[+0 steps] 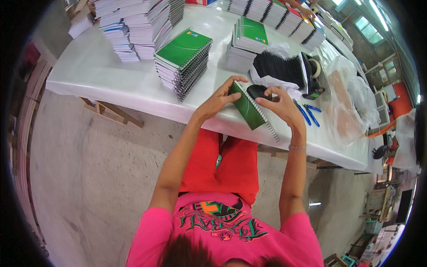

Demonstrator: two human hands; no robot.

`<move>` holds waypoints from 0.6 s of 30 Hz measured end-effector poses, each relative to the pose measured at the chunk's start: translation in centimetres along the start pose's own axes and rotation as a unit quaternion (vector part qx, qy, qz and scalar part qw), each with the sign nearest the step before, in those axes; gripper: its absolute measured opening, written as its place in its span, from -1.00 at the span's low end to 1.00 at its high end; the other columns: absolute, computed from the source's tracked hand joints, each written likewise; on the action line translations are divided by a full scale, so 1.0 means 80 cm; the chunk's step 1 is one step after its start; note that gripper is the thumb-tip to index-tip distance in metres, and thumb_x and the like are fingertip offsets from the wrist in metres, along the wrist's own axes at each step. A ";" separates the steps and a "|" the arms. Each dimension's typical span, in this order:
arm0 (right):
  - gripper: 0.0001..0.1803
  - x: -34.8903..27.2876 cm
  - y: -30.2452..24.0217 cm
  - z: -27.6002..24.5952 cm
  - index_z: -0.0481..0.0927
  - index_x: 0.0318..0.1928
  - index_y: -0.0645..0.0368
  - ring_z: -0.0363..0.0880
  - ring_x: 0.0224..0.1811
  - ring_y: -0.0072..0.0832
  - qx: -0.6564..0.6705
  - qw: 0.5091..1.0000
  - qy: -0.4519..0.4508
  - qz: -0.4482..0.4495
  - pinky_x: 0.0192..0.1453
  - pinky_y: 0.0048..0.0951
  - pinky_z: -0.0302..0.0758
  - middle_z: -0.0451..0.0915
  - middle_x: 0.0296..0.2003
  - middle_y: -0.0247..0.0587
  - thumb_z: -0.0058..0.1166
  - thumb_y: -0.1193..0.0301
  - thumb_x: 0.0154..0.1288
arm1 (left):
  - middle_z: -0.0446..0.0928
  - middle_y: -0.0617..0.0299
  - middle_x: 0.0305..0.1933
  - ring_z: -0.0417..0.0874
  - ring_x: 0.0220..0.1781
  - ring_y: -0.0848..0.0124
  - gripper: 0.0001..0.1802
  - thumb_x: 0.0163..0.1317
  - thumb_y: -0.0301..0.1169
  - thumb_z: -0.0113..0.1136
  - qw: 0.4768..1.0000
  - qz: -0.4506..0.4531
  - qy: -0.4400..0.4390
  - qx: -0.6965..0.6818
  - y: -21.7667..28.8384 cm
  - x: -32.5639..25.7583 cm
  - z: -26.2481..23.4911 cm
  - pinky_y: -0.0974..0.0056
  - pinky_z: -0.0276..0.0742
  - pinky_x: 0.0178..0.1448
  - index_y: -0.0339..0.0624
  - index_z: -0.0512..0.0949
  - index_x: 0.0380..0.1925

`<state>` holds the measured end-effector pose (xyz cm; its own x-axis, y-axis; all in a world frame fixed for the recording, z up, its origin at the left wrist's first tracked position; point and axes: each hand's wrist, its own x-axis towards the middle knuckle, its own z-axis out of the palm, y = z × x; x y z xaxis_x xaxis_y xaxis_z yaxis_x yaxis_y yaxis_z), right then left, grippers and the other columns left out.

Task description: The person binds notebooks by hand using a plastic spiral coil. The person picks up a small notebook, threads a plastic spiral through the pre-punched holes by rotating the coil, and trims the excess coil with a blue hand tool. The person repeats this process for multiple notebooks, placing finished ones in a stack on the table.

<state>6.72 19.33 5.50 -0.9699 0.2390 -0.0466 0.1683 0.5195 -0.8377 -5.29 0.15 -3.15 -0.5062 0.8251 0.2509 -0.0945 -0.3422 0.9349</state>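
My left hand [221,99] is closed around a small green-covered notebook [249,109], tilted over the table's front edge, its thumb lying on the cover. A thin wire spiral [268,126] runs along the notebook's page edge and sticks out past its lower right end. Close beside that edge is my right hand [284,106], fingers curved, with a gap between thumb and forefinger. The thumb tip is at the spiral; whether it presses on it is hard to see. Behind the fingertips lies a black rounded object [257,91], partly hidden.
Spiral-bound green notebooks [184,49] are stacked left of my hands, another green-topped stack [251,32] beyond. Black spirals [278,69] lie bundled at the right, near blue-handled pliers [311,115] and clear plastic [351,98]. Tall paper piles [138,26] stand far left. Another person's hand [307,12] shows at the back.
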 end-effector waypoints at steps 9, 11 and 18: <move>-0.68 -0.002 0.015 -0.005 0.56 -0.29 0.18 0.47 -0.13 -0.58 0.253 0.964 -0.086 0.019 -0.02 -0.50 0.47 0.49 -0.04 -0.24 0.28 0.18 0.25 | 0.43 0.27 0.10 0.38 0.16 0.46 -0.46 0.36 -0.21 0.09 1.000 0.005 0.011 -0.029 0.006 -0.001 0.008 0.31 0.21 0.32 0.01 0.30 0.32; -0.73 -0.002 0.022 -0.008 0.51 -0.22 0.14 0.50 -0.04 -0.53 0.265 0.956 -0.120 0.019 0.06 -0.42 0.52 0.44 0.12 -0.21 0.22 0.23 0.30 | 0.43 0.28 0.10 0.37 0.17 0.45 -0.45 0.36 -0.20 0.09 1.000 0.001 0.011 -0.020 0.007 -0.001 0.004 0.31 0.21 0.32 0.02 0.29 0.33; -0.70 0.012 0.020 0.003 0.55 -0.20 0.16 0.51 -0.23 -0.59 0.179 0.979 -0.097 0.013 -0.03 -0.58 0.48 0.50 -0.09 -0.30 0.25 0.19 0.28 | 0.42 0.31 0.10 0.38 0.17 0.43 -0.42 0.36 -0.17 0.10 1.000 0.010 0.012 -0.022 0.001 0.004 -0.001 0.29 0.22 0.34 0.05 0.28 0.35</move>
<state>6.04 20.21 3.97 -0.9870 0.0702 -0.1445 0.1553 0.1866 -0.9701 -5.53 0.37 -2.96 -0.5288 0.8069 0.2633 -0.1210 -0.3787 0.9176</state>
